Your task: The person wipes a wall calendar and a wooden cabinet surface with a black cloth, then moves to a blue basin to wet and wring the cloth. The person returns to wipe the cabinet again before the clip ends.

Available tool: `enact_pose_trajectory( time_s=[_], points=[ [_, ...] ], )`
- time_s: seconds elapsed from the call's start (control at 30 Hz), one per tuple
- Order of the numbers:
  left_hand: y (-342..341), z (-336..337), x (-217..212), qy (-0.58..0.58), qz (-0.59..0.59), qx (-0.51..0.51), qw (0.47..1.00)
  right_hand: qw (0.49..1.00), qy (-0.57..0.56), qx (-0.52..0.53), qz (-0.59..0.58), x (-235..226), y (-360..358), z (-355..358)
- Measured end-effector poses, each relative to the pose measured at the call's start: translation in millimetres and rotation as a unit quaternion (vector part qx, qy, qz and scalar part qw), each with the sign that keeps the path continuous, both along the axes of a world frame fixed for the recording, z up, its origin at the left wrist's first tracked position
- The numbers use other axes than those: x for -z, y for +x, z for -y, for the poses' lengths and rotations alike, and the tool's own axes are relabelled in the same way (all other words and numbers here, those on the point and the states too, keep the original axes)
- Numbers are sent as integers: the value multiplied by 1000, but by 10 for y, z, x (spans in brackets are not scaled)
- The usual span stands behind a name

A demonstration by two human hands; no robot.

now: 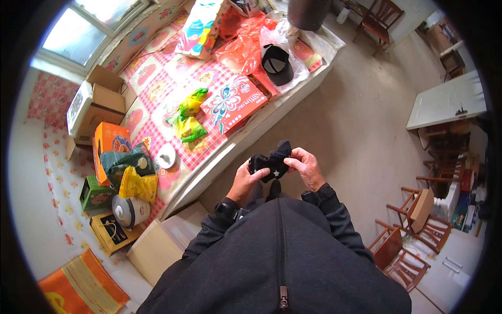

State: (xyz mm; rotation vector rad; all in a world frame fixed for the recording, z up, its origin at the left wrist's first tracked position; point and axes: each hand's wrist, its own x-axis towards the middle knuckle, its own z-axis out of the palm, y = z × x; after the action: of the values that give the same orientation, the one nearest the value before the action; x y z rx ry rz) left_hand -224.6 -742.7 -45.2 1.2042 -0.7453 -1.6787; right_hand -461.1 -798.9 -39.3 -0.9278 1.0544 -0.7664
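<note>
Both my hands hold a small, crumpled piece of black cloth (270, 163) in front of my body. It has a white star on it, and its exact kind is not clear. My left hand (244, 180) is closed round its left side, with the thumb lying over the cloth near the star. On the other side, the thumb and fingers of my right hand (307, 167) pinch its right edge. Beyond my hands, on the counter, a black cap with a light front panel (276, 64) lies on clear plastic.
The long counter (214, 157) with a red checked cover runs diagonally ahead. On it are a red patterned box (234, 103), green-yellow packets (189, 116), red plastic bags (243, 44) and a white lid (166, 156). A rice cooker (130, 210) stands at left, wooden chairs (400, 248) at right.
</note>
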Motion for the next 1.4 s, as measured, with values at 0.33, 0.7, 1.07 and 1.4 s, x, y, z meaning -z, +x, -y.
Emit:
enact_pose_trajectory(
  time_s=[0.33,0.7,1.07,1.4],
  points=[
    [-224,1052,198,-2,-30,180,983,985,19,163,-58,10,-310,331],
    [-532,1731,410,59,-68,235,968,952,63,289,-83,34,-445,456],
    [-992,2392,657,124,-60,251,958,950,82,296,-55,350,-929,1027],
    [-2115,3375,345,100,-35,241,965,952,23,306,-9,339,-2095,2050]
  ],
)
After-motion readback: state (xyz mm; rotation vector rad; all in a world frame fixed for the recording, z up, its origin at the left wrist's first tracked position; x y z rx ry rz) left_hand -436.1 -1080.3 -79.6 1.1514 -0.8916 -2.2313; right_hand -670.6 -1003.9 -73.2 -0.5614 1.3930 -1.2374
